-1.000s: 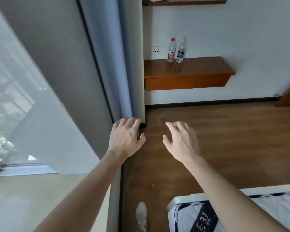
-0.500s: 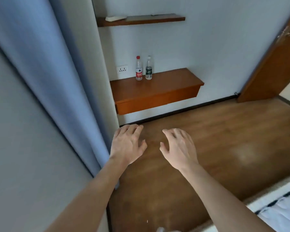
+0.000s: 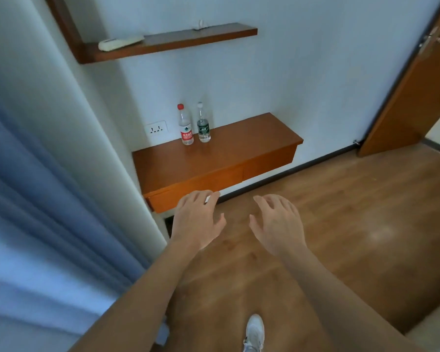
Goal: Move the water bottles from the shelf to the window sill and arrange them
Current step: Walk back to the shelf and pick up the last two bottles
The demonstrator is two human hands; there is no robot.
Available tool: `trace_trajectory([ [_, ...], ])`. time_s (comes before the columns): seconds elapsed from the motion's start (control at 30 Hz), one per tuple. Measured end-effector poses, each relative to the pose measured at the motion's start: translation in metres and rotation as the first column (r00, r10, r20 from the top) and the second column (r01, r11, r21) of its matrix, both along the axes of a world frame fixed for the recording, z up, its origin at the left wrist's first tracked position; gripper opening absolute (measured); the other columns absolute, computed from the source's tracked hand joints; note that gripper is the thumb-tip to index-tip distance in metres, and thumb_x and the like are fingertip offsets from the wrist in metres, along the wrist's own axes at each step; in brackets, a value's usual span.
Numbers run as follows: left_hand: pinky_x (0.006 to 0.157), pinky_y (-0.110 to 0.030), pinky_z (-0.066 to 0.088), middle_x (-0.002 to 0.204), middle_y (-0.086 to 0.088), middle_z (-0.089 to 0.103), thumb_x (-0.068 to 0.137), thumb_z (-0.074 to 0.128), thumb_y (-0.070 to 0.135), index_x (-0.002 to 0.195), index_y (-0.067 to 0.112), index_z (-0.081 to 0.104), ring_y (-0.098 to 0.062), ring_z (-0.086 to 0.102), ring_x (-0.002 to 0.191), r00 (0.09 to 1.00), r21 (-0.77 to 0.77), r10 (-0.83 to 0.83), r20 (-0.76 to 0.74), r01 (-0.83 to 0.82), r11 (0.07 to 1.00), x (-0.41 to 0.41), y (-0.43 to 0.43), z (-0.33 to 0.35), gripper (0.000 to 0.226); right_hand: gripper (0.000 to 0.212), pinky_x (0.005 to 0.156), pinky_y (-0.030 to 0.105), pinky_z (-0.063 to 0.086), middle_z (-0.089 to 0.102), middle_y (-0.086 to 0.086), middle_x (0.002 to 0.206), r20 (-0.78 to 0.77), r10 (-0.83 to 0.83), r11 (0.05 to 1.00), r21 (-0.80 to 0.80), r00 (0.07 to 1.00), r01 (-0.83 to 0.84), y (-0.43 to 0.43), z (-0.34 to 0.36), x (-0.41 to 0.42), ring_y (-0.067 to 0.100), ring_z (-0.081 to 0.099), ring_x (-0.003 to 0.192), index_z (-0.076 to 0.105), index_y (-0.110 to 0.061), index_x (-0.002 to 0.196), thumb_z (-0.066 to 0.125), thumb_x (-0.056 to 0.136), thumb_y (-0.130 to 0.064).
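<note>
Two clear water bottles stand upright side by side at the back left of a low wooden wall shelf [image 3: 252,148]. The red-capped bottle [image 3: 186,125] has a red label; the white-capped bottle [image 3: 203,123] to its right has a dark green label. My left hand [image 3: 197,221] and my right hand [image 3: 277,223] are stretched out in front of me, palms down, fingers apart and empty. Both hands are well short of the bottles, with the left hand's fingertips over the shelf's front edge in the view. The window sill is out of view.
A blue curtain [image 3: 36,212] and a white wall column [image 3: 74,123] fill the left. A higher wooden shelf [image 3: 188,39] carries a white remote control [image 3: 120,43]. A wall socket [image 3: 156,128] sits left of the bottles. A wooden door [image 3: 417,92] stands open at right. Wooden floor [image 3: 353,212] lies ahead.
The view has swung right, away from the window, and closed in on the shelf; the bottles look larger. Both hands stay outstretched and empty.
</note>
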State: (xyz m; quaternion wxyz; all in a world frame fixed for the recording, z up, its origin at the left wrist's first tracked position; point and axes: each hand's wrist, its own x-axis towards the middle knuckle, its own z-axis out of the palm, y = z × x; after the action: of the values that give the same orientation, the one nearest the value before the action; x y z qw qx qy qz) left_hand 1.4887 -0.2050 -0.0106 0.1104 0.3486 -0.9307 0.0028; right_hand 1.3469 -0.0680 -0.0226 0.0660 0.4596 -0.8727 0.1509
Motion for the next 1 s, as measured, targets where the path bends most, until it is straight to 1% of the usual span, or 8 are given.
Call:
trace_trajectory([
  [0.07, 0.112, -0.037, 0.033, 0.14, 0.009, 0.054, 0.092, 0.047, 0.056, 0.137, 0.032, 0.049, -0.014, 0.045, 0.131, 1.0, -0.009, -0.018, 0.007, 0.018, 1.0, -0.037, -0.024, 0.005, 0.051, 0.052, 0.112, 0.039, 0.04, 0.062, -0.002, 0.138, 0.015, 0.009, 1.0, 0.016, 1.0, -0.009, -0.022, 0.005, -0.034, 0.02, 0.054, 0.131, 0.057, -0.031, 0.137, 0.062, 0.09, -0.054],
  [0.2, 0.111, -0.037, 0.034, 0.14, 0.007, 0.054, 0.091, 0.05, 0.055, 0.137, 0.031, 0.051, -0.016, 0.047, 0.131, 1.0, -0.006, -0.011, -0.022, 0.011, 1.0, -0.103, -0.063, 0.012, 0.052, 0.055, 0.115, 0.04, 0.035, 0.055, -0.003, 0.145, 0.02, 0.026, 0.999, 0.023, 0.999, -0.027, -0.066, 0.011, -0.099, 0.02, 0.047, 0.138, 0.052, -0.032, 0.142, 0.057, 0.092, -0.055],
  [0.33, 0.109, -0.036, 0.037, 0.136, 0.007, 0.057, 0.091, 0.048, 0.054, 0.135, 0.029, 0.052, -0.015, 0.049, 0.128, 1.0, -0.016, 0.002, -0.023, -0.002, 1.0, -0.14, -0.099, 0.01, 0.051, 0.054, 0.114, 0.04, 0.036, 0.057, -0.003, 0.143, 0.033, 0.042, 0.999, 0.02, 0.999, -0.042, -0.105, 0.01, -0.147, 0.02, 0.049, 0.137, 0.053, -0.032, 0.14, 0.057, 0.092, -0.055],
  [0.43, 0.107, -0.036, 0.038, 0.134, 0.008, 0.058, 0.09, 0.047, 0.056, 0.135, 0.03, 0.052, -0.014, 0.05, 0.126, 0.999, -0.019, 0.031, -0.017, -0.032, 0.999, -0.156, -0.129, 0.007, 0.052, 0.051, 0.113, 0.039, 0.038, 0.059, -0.004, 0.139, 0.019, 0.066, 0.997, 0.03, 0.998, -0.067, -0.136, 0.008, -0.169, 0.019, 0.051, 0.134, 0.055, -0.032, 0.137, 0.058, 0.092, -0.054],
  [0.6, 0.112, -0.04, 0.035, 0.14, 0.006, 0.053, 0.091, 0.043, 0.059, 0.138, 0.032, 0.048, -0.016, 0.046, 0.132, 0.997, -0.011, 0.073, 0.037, -0.072, 0.997, -0.172, -0.181, -0.003, 0.054, 0.052, 0.114, 0.042, 0.037, 0.057, -0.003, 0.142, 0.044, 0.126, 0.99, 0.05, 0.991, -0.128, -0.199, -0.001, -0.193, 0.02, 0.05, 0.135, 0.053, -0.031, 0.139, 0.053, 0.094, -0.056],
  [0.7, 0.114, -0.042, 0.034, 0.143, 0.007, 0.051, 0.091, 0.043, 0.059, 0.14, 0.032, 0.044, -0.017, 0.043, 0.135, 0.992, 0.011, 0.122, 0.035, -0.122, 0.992, -0.178, -0.22, -0.011, 0.056, 0.05, 0.113, 0.044, 0.04, 0.059, -0.001, 0.139, 0.051, 0.181, 0.983, 0.035, 0.982, -0.182, -0.242, -0.007, -0.205, 0.022, 0.051, 0.134, 0.054, -0.028, 0.138, 0.054, 0.094, -0.052],
  [0.87, 0.116, -0.041, 0.029, 0.147, 0.006, 0.046, 0.092, 0.042, 0.059, 0.143, 0.031, 0.04, -0.018, 0.039, 0.138, 0.98, 0.017, 0.197, 0.028, -0.197, 0.98, -0.187, -0.302, -0.023, 0.058, 0.051, 0.117, 0.041, 0.034, 0.054, -0.002, 0.144, 0.045, 0.264, 0.962, 0.061, 0.963, -0.267, -0.336, -0.015, -0.235, 0.021, 0.045, 0.139, 0.048, -0.028, 0.142, 0.052, 0.096, -0.051],
  [1.0, 0.115, -0.04, 0.029, 0.145, 0.008, 0.048, 0.09, 0.044, 0.062, 0.14, 0.033, 0.042, -0.017, 0.042, 0.136, 0.957, 0.063, 0.288, 0.027, -0.289, 0.955, -0.19, -0.372, -0.035, 0.058, 0.052, 0.116, 0.042, 0.036, 0.055, 0.0, 0.143, 0.054, 0.309, 0.948, 0.058, 0.949, -0.312, -0.414, -0.021, -0.256, 0.021, 0.047, 0.138, 0.049, -0.027, 0.142, 0.052, 0.096, -0.051],
])
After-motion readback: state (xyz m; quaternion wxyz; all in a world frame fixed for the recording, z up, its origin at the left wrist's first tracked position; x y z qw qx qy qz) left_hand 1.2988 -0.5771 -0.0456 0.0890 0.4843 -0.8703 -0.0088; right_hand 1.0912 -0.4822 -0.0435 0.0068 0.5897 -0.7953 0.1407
